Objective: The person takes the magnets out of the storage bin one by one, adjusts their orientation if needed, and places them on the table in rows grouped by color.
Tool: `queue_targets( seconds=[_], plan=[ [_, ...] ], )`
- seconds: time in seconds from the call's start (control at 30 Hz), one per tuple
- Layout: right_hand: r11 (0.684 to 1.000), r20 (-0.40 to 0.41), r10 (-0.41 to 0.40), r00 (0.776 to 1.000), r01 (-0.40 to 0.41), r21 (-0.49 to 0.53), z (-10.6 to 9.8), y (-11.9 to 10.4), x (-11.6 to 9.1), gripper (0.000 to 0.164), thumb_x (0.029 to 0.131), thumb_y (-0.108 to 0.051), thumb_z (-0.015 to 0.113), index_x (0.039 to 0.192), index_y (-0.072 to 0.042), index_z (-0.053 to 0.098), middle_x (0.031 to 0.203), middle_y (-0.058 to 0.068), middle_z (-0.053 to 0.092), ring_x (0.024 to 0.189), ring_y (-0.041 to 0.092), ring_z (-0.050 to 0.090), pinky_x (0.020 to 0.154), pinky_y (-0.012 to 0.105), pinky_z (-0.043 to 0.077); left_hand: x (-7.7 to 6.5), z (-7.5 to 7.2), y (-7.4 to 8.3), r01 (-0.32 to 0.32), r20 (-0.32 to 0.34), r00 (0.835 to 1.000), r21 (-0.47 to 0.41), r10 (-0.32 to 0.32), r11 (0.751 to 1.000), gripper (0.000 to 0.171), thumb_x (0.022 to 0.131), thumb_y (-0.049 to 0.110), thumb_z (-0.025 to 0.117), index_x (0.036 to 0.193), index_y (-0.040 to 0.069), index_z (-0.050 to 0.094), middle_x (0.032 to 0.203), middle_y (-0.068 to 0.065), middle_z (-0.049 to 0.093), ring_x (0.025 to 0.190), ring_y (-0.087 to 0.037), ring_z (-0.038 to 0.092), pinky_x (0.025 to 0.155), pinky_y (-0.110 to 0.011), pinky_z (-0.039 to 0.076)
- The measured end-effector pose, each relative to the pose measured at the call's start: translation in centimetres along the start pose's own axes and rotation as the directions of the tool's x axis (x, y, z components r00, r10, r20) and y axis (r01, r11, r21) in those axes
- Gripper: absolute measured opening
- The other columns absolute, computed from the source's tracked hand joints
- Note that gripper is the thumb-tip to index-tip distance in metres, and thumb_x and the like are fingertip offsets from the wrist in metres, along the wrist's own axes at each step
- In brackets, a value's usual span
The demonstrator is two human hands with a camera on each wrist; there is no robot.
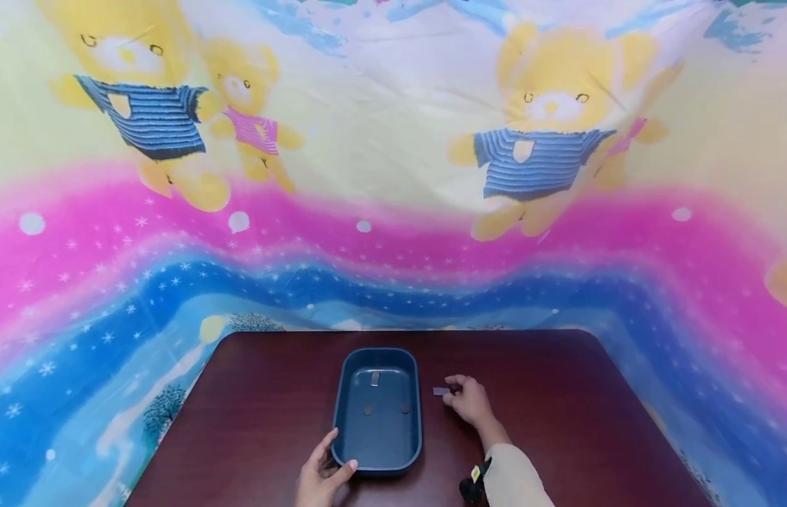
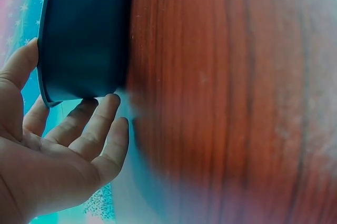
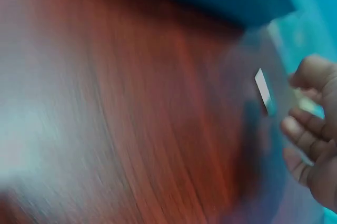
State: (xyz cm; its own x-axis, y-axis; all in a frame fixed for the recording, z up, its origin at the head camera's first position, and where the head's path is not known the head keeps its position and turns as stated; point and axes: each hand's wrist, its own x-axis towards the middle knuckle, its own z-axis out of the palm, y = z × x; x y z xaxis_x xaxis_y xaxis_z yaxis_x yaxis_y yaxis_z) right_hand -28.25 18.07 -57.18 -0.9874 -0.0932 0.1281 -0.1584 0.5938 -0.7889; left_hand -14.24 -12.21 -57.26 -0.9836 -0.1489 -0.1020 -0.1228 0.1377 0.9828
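Note:
A dark blue rectangular tray [image 1: 378, 454] with rounded corners stands on the table. My left hand [image 1: 320, 472] holds its near left corner, thumb at the front rim and fingers along the side. The left wrist view shows the fingertips [image 2: 109, 99] against the tray's outer wall. Inside the tray lie a small silvery rectangular piece [image 1: 375, 379] and two brownish round pieces, one at left [image 1: 368, 410] and one at right [image 1: 405, 408]. Right of the tray, a similar flat piece [image 3: 263, 91] rests on the table. Just beside it my right hand [image 1: 471, 401] hovers, fingers loosely bent, apart from it in the right wrist view.
The dark red-brown wooden table [image 1: 253, 422] has rounded far corners. A cloth [image 1: 393, 176] printed with bears hangs behind it and around its sides. A black device [image 1: 474, 486] with a yellow mark sits at the right wrist beside a beige sleeve [image 1: 516, 479].

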Motion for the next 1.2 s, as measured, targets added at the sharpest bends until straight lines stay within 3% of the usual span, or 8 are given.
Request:
queue_targets(
  seconds=[0.17,0.37,0.57,0.93,1.2],
  plan=[
    [0.998,-0.015,0.054,0.998,-0.053,0.046,-0.3,-2.4,-1.3,0.040,0.082,-0.009,0.068,0.120,0.002,0.058,0.109,0.021,0.059,0.087,0.029,0.057,0.072,0.041,0.048,-0.2,0.0,0.1,-0.009,-0.005,1.000,-0.011,0.009,1.000,0.074,0.075,0.016,0.078,0.138,0.002,0.042,0.132,-0.034,0.040,0.108,-0.043,0.052,0.077,-0.041,0.050],
    [0.985,0.041,0.088,0.995,-0.093,0.144,-0.3,-4.9,-1.8,0.050,0.082,-0.012,0.071,0.127,0.001,0.053,0.124,0.026,0.051,0.105,0.040,0.054,0.080,0.046,0.048,-0.1,-0.2,-0.1,0.013,-0.003,1.000,-0.027,-0.013,1.000,0.074,0.076,0.014,0.078,0.138,0.001,0.041,0.131,-0.035,0.039,0.104,-0.041,0.054,0.075,-0.039,0.051],
    [0.973,0.066,0.077,0.995,-0.089,0.211,0.5,-6.2,-1.7,0.053,0.081,-0.011,0.072,0.128,0.001,0.051,0.125,0.028,0.049,0.107,0.042,0.052,0.080,0.046,0.048,0.1,0.0,0.1,0.041,0.020,0.999,-0.022,-0.040,0.999,0.074,0.076,0.015,0.077,0.139,0.001,0.039,0.131,-0.038,0.037,0.095,-0.036,0.059,0.075,-0.041,0.051],
    [0.950,0.092,0.090,0.992,-0.113,0.292,1.7,-8.0,-1.0,0.058,0.080,-0.016,0.074,0.130,0.000,0.050,0.122,0.022,0.052,0.106,0.037,0.053,0.078,0.043,0.050,-0.2,-0.1,0.8,0.061,0.030,0.998,0.073,-0.063,0.996,0.076,0.077,0.021,0.077,0.140,0.003,0.039,0.130,-0.038,0.039,0.091,-0.033,0.060,0.074,-0.043,0.051],
    [0.943,0.078,0.017,0.997,-0.042,0.331,3.1,-9.7,-0.4,0.053,0.084,-0.017,0.071,0.129,0.001,0.051,0.117,0.021,0.056,0.100,0.031,0.058,0.077,0.041,0.051,-0.3,-0.1,1.2,0.056,0.051,0.997,0.075,-0.060,0.996,0.076,0.077,0.019,0.077,0.140,0.003,0.038,0.129,-0.037,0.041,0.091,-0.033,0.061,0.073,-0.042,0.051]
  ],
)
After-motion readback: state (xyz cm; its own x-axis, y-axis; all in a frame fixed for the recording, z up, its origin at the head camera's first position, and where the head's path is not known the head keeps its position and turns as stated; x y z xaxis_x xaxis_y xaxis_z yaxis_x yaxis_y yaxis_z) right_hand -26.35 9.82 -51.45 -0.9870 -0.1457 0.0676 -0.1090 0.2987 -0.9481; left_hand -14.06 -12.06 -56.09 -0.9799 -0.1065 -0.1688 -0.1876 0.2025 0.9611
